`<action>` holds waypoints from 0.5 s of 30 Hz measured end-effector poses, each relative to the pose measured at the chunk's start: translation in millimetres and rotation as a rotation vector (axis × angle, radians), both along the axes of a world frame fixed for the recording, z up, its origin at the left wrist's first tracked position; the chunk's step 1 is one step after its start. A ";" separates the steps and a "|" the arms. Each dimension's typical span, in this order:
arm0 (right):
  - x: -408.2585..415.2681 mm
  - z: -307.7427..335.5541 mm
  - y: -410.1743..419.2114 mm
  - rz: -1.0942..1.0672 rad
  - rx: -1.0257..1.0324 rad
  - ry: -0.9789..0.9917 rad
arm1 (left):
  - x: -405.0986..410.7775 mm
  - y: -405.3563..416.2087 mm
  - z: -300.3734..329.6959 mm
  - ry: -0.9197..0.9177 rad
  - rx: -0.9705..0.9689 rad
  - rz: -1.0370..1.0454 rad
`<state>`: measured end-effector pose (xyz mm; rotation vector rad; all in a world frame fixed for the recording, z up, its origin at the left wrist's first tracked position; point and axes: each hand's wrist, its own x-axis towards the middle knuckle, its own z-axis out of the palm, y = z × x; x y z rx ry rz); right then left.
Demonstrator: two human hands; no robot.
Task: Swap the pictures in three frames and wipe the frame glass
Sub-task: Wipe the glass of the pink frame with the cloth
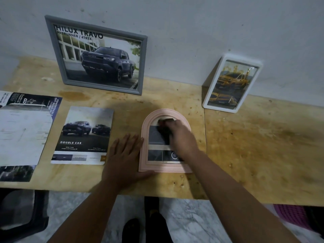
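A pink arched frame lies flat on the wooden table, a dark picture behind its glass. My right hand grips a dark cloth pressed on the upper part of the glass. My left hand lies flat with straight fingers against the frame's left edge, its thumb along the bottom edge. A grey frame with a dark pickup picture leans on the wall at the back left. A white frame with a yellow truck picture leans at the back right.
Loose brochure pages lie on the table's left side: a "Double Cab" sheet and larger pages at the far left. A dark stool stands below left, a pink basket below right. My feet show under the table edge.
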<state>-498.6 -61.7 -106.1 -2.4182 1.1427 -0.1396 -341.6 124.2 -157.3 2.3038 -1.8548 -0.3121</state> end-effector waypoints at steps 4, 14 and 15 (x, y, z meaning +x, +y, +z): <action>0.8 -20.4 55.6 0.286 -0.183 0.235 | 1.6 -0.6 -3.5 -0.013 -0.001 -0.007; -39.4 34.6 1.1 -0.348 1.051 -0.364 | 2.3 0.0 1.6 -0.003 0.053 -0.005; -38.3 34.5 -5.0 -0.482 1.151 -0.485 | 2.3 -0.2 2.0 0.001 0.054 -0.004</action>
